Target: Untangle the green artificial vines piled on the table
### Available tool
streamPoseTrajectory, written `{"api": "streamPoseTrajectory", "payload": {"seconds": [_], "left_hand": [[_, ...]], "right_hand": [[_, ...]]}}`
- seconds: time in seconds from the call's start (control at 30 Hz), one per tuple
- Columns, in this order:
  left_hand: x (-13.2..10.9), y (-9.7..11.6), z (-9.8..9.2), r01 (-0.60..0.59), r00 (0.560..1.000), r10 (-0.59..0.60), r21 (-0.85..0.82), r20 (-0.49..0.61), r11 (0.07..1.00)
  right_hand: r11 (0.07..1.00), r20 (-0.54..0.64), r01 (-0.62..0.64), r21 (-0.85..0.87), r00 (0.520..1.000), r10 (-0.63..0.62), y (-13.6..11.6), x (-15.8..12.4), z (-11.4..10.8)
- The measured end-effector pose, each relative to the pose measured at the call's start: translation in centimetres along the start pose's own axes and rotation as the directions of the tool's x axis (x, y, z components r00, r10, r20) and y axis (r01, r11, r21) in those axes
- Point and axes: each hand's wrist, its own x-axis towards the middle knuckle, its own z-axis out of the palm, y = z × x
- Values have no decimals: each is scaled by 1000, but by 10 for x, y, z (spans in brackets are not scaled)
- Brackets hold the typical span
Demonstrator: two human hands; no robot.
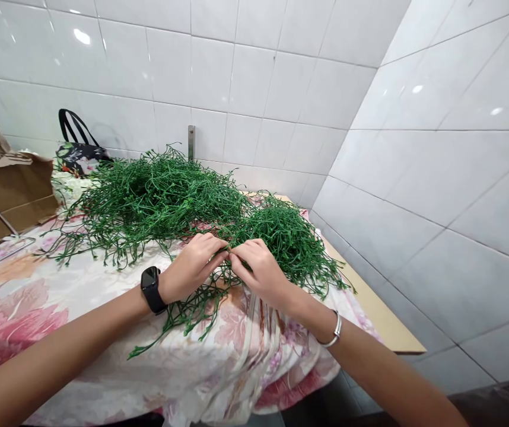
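White, glossy wall tiles (pixel 254 77) meet in a corner behind a table spread with a white floral cloth (pixel 169 385) printed with pink and peach blooms. At the far left stands a torn brown cardboard box (pixel 14 196), with a bent silver metal wire (pixel 8 224) in front of it. Next come ruffled white flowers (pixel 74 185) and, behind them against the wall, a black floral-print bag (pixel 80 157) with its handles up. A large tangled heap of thin green plastic-looking stems (pixel 156 196) fills the back of the table. In front, a loose spray of slender green sprigs (pixel 192 308) trails over the cloth to the lower left from the hands. The left hand (pixel 194 267), below which sits a black square-faced wristwatch (pixel 150 281), pinches the sprigs by their stems; the right hand (pixel 261 270) meets it, thumb and fingertips drawn together on the same stems, the exact grip partly hidden. Just behind the right hand lies a smaller rounded green heap (pixel 288 237). A silver bangle (pixel 335 329) circles the right wrist, and a tan board edge (pixel 379 308) shows beyond the cloth
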Motion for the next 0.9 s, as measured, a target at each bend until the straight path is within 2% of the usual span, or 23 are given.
{"api": "streamPoseTrajectory", "payload": {"seconds": [0.17,0.4,0.9], "left_hand": [[-1,3,3,34,999,-34,7,0,999],[1,11,9,83,992,-91,88,86,993],[2,10,11,96,993,-103,112,57,989]], "right_hand": [[1000,-35,-13,14,999,14,0,1,-2],[992,-73,-39,-118,997,30,-3,1,2],[927,-153,-72,-367,988,16,-12,2,8]]}}
